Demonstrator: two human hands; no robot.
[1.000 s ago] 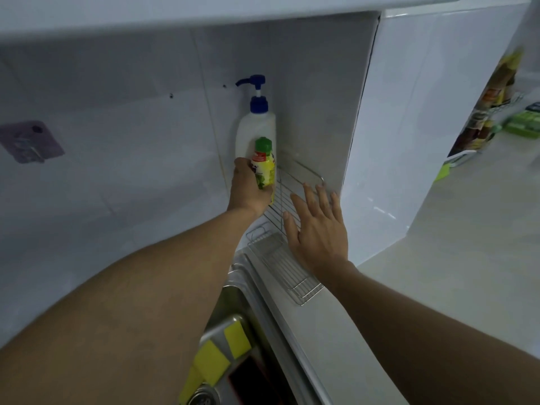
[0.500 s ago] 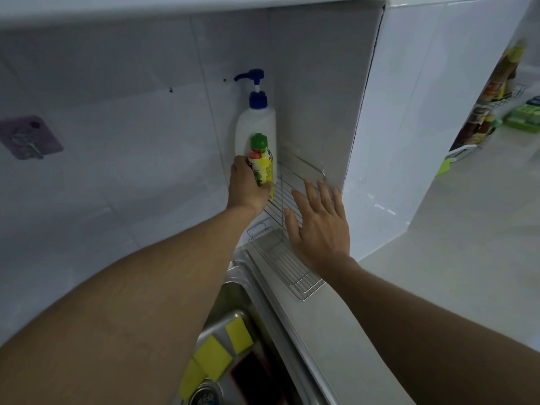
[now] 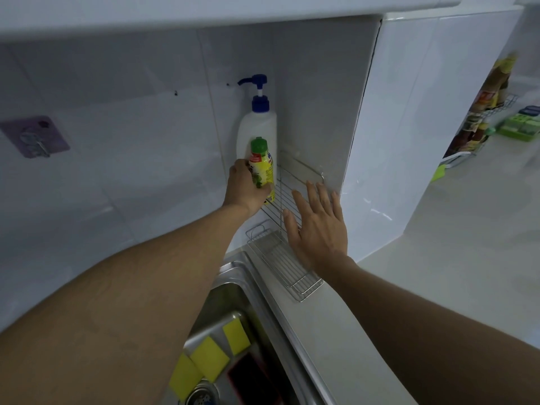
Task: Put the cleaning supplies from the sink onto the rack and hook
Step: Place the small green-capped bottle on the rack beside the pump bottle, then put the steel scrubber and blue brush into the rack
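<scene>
Setting: white tiled wall point(image 3: 131, 176) above a steel sink point(image 3: 233, 285), with a pale counter point(image 3: 336, 331) running along the sink's right edge.
Rack: wire rack point(image 3: 292, 182) fixed in the wall corner, upper shelf over a lower tray at the counter's back edge.
Already placed: white pump bottle point(image 3: 258, 127) stands upright at the rack's back-left corner.
Left hand: your left hand point(image 3: 247, 187) is wrapped around the yellow bottle point(image 3: 262, 168), green cap up, just in front of the pump bottle at the shelf's left end.
Right hand: your right hand point(image 3: 317, 226) is spread flat and holds nothing; it rests against the rack's front wire, apparently steadying it.
Step in hand: seating the yellow bottle on the upper shelf; whether its base is down, I cannot tell.
Remaining: yellow sponges point(image 3: 209, 358) and a dark item lie in the sink; the purple hook point(image 3: 35, 138) at the wall's left is bare.
Next move: confirm the bottle stands, release, then reach back into the sink.
</scene>
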